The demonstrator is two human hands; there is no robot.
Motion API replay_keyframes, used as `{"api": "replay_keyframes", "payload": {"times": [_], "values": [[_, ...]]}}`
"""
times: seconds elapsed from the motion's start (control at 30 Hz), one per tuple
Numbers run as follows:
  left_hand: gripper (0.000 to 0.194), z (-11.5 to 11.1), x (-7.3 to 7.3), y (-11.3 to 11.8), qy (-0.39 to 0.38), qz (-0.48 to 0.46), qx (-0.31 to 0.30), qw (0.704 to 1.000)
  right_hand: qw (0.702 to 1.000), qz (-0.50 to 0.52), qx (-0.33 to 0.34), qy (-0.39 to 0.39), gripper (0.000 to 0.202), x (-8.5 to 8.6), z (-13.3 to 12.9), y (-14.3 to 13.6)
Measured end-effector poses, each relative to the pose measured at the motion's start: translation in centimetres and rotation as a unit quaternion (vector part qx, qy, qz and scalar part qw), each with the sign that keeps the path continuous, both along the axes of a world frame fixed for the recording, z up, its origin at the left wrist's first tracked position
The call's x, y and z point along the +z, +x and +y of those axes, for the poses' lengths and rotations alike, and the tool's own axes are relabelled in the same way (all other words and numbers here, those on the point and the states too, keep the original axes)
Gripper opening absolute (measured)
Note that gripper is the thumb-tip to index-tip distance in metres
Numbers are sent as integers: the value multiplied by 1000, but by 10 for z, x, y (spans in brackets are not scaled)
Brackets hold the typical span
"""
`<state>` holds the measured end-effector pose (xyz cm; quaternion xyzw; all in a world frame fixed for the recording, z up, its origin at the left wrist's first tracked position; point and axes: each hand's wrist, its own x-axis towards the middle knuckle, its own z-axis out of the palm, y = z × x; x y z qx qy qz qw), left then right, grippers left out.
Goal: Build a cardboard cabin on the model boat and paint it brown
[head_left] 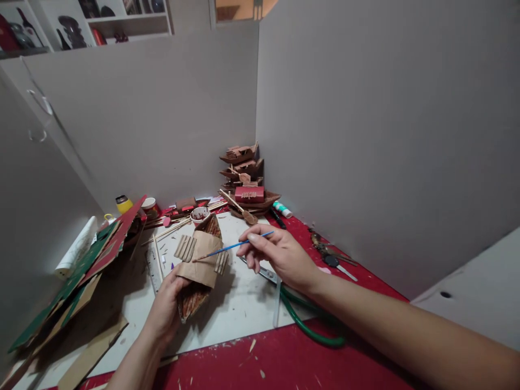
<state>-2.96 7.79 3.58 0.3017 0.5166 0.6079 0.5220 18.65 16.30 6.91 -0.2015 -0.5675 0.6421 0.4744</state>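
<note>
A wide red tabletop (227, 355) is lying under a flat white board (239, 309). Over the board, a pointed model boat (193, 303) with a brown-streaked hull is pointing away from the person, its long axis slanting from the near left to the far right. A curved tan cardboard canopy (207, 275) is spanning its middle, and a panel of thin tan slats (185, 248) is jutting from each side. The left hand (166, 303), nearer the boat, is closing around its left side, thumb by the canopy's near edge; its other fingers are mostly hidden. The right hand (276, 252) is sitting to the right of the boat, apart from it, pinching a slim blue-handled paintbrush (233, 246) between thumb and fingers, the remaining fingers curling loosely. The brush is running leftward, crossing the boat's axis, its brown tip meeting or just above the canopy; contact is unclear.
</note>
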Motion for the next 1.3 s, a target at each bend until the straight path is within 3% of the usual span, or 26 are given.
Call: {"api": "replay_keyframes", "payload": {"times": [0.2,0.43,0.6,0.8,0.97,1.07,1.23,1.3], "values": [[28,-1,-3,-1,-40,-42,3,998,994,-13,-76,73,29,-3,8,3],[63,-5,0,-2,-31,-134,-27,990,991,-34,6,132,24,-9,-9,9],[74,-8,2,-4,-21,-195,-55,979,992,-16,18,124,23,-9,-6,10],[63,-9,5,-7,-17,-261,-87,961,994,12,54,89,22,-5,-6,9],[38,-5,8,2,-40,-229,-35,972,995,13,73,60,25,-3,-7,8],[35,-5,6,7,-54,-249,-18,967,996,18,54,68,25,-2,-2,7],[42,-5,1,7,-72,-268,23,960,995,39,-43,81,25,-2,6,8],[43,-5,-1,6,-74,-270,23,960,995,41,-40,77,25,-3,5,8]]}}
